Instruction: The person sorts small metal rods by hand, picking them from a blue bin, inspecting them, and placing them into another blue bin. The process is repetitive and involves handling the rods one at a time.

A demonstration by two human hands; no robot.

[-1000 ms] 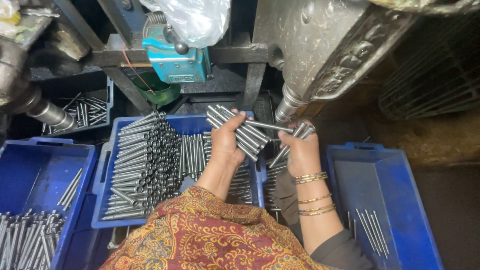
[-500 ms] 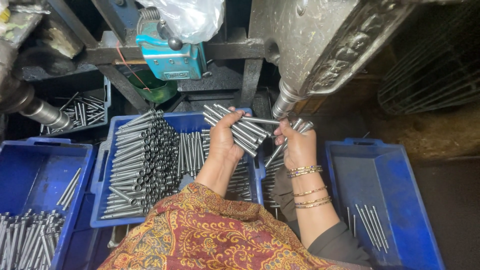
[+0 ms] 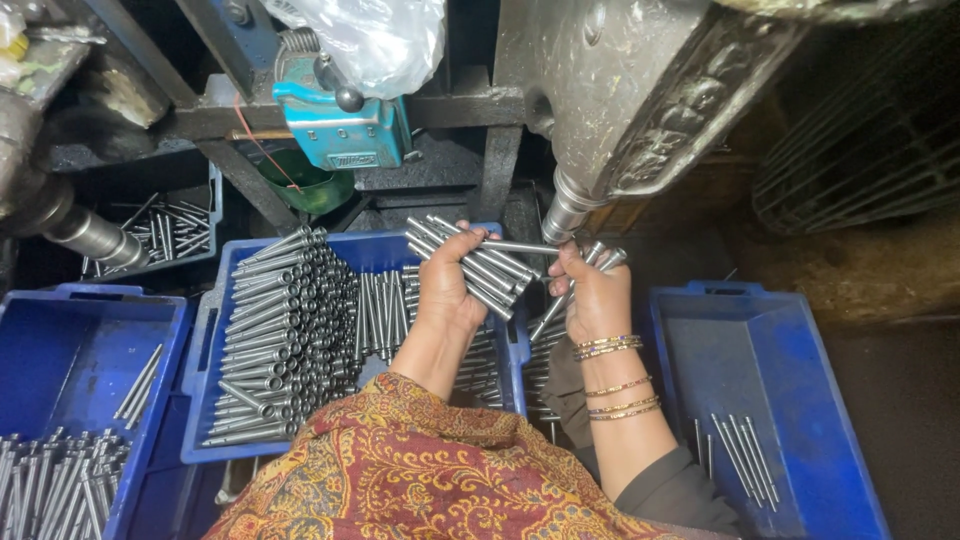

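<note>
While blue crates ring the work, lines follow.
Surroundings: middle crate (image 3: 205,400) full of steel pins; grey machine nose (image 3: 568,212) above.
Left hand (image 3: 447,285): closed round a pin bundle (image 3: 470,262), over the middle crate's far right corner.
Right hand (image 3: 595,297): pinching a single rod (image 3: 520,246) at the nose.

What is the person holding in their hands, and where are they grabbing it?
The left hand grips a bundle of metal rods around its middle. The right hand holds a few more rods by their lower parts.
</note>
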